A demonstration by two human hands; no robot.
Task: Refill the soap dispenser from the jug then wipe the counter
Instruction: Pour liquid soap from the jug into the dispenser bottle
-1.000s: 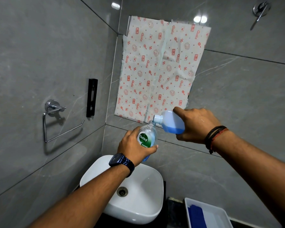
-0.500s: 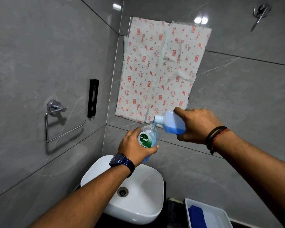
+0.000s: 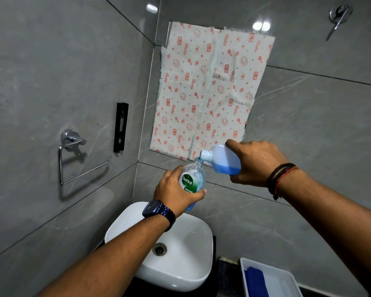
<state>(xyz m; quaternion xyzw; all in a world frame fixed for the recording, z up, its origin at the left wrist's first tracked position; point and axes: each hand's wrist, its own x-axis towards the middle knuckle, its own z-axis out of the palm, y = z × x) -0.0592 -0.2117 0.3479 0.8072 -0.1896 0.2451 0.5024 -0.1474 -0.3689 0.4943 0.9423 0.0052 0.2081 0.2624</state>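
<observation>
My left hand (image 3: 176,192) grips a clear soap dispenser bottle (image 3: 193,179) with a green label, held up above the white basin (image 3: 189,273), its pump top off. My right hand (image 3: 255,162) holds a translucent jug (image 3: 223,161) tipped on its side, with blue liquid pooled along its lower side. The jug's white neck touches the bottle's open mouth, and blue liquid shows in the neck and at the bottle's bottom.
A white tray (image 3: 287,277) holding a blue cloth (image 3: 255,281) sits at the lower right on the dark counter (image 3: 225,273). Patterned paper (image 3: 208,91) covers the wall ahead. A chrome towel ring (image 3: 73,155) and a black bracket (image 3: 120,127) hang on the left wall.
Both hands hold nearly the same pose. The view has shifted slightly; the jug stays tipped into the bottle's mouth.
</observation>
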